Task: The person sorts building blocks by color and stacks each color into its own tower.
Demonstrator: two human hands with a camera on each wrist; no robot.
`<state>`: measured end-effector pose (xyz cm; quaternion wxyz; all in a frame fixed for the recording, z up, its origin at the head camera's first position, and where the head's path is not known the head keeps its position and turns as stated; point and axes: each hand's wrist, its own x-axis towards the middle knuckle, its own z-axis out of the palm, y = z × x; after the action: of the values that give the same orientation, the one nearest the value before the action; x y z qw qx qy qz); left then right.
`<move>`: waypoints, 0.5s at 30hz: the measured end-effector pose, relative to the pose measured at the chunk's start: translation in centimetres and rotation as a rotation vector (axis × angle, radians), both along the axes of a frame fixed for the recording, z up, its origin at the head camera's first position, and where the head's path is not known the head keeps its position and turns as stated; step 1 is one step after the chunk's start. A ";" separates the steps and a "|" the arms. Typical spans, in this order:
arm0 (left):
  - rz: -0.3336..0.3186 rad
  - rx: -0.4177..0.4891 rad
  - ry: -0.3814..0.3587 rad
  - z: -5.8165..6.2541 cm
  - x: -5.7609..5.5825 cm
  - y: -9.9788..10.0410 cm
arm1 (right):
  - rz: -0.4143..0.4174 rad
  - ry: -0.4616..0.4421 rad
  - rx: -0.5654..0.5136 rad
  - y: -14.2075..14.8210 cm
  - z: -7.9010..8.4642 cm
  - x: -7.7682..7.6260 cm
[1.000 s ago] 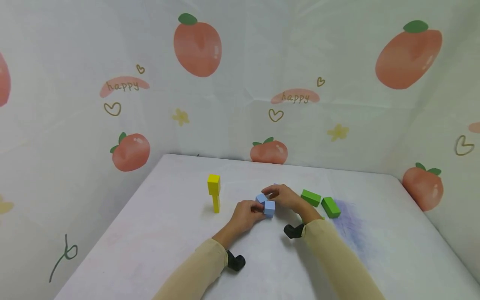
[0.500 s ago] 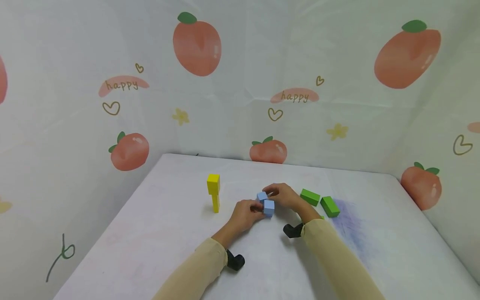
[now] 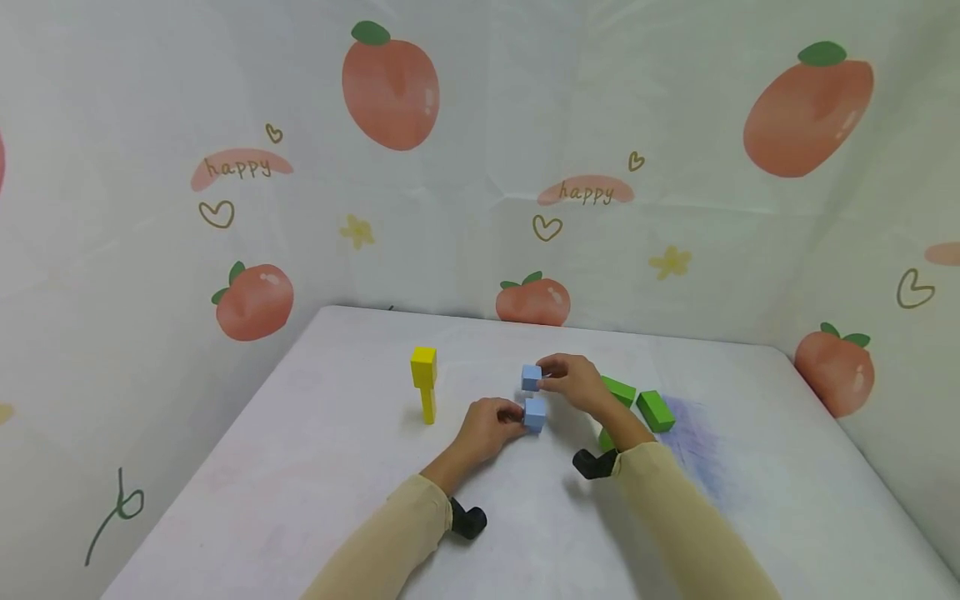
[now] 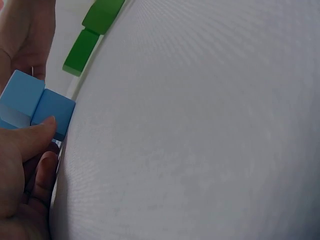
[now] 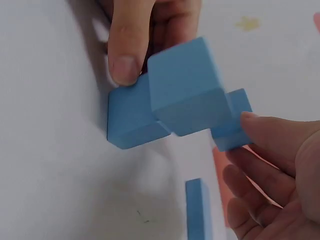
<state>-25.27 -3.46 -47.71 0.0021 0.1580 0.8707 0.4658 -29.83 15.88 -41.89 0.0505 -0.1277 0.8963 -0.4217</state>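
Note:
My left hand (image 3: 486, 433) holds a light blue block (image 4: 56, 111) at the table surface, thumb on its side. On top of that block sits a blue cube (image 5: 187, 87), offset a little to one side. My right hand (image 3: 576, 382) pinches another small blue block (image 3: 531, 377) between thumb and fingers, just behind the stack. In the right wrist view this held block (image 5: 232, 125) is partly covered by the cube. The right fingers (image 5: 270, 175) below the thumb are loosely bent.
A yellow block stack (image 3: 424, 383), wider at the top, stands to the left. Green blocks (image 3: 656, 411) lie right of my right hand, one partly behind the wrist. Another blue block (image 5: 197, 210) shows beyond the stack in the right wrist view. A fruit-print cloth (image 3: 450, 208) hangs behind the table.
My right hand has moved away from me with the small blue block, which now shows apart from the stack in the head view. My left hand stays at the stacked blocks.

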 end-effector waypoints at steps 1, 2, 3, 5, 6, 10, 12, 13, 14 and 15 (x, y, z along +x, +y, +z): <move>0.000 -0.002 0.002 0.0 0.0 0.0 | -0.004 0.010 -0.010 0.1 0.2 0.2; 0.000 -0.004 0.005 0.0 0.0 0.0 | -0.011 0.017 -0.020 0.2 0.3 0.5; -0.003 -0.004 0.012 0.0 0.0 0.0 | -0.012 0.028 -0.026 0.4 0.4 0.7; -0.002 -0.008 0.018 0.0 0.1 0.0 | -0.008 0.049 -0.039 0.6 0.7 1.2; -0.001 -0.009 0.019 0.0 0.1 0.0 | -0.003 0.059 -0.047 0.7 0.8 1.5; 0.006 -0.009 0.014 0.1 0.1 0.1 | 0.028 0.091 -0.066 1.1 1.1 2.6; 0.008 -0.006 0.015 0.2 0.2 0.1 | 0.042 0.110 -0.068 1.2 1.1 3.1; 0.006 -0.006 0.020 0.2 0.2 0.1 | 0.044 0.117 -0.065 1.3 1.1 3.3; 0.006 -0.006 0.022 0.2 0.3 0.1 | 0.045 0.122 -0.064 1.3 1.1 3.5; 0.004 -0.005 0.028 0.3 0.3 0.1 | 0.042 0.124 -0.063 1.4 1.1 3.7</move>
<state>-24.99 -3.38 -47.46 -0.0107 0.1626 0.8721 0.4614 -26.13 17.24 -40.78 -0.0003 -0.1741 0.8810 -0.4399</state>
